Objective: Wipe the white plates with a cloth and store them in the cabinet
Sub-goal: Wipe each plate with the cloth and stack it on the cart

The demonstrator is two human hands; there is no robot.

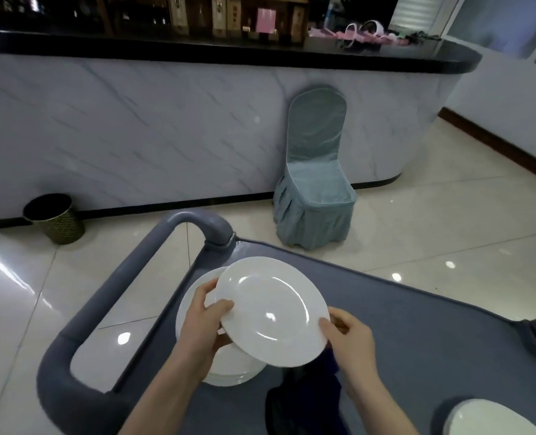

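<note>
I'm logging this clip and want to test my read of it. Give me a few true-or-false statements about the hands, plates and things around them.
1. The left hand and right hand both grip one white plate. True.
2. That plate is over a stack of plates on the cart. True.
3. A dark cloth is draped over the chair. False: the cloth is on the cart, under the held plate, near the right hand.
4. A bin lies on the cart. False: the bin stands on the floor.
</note>
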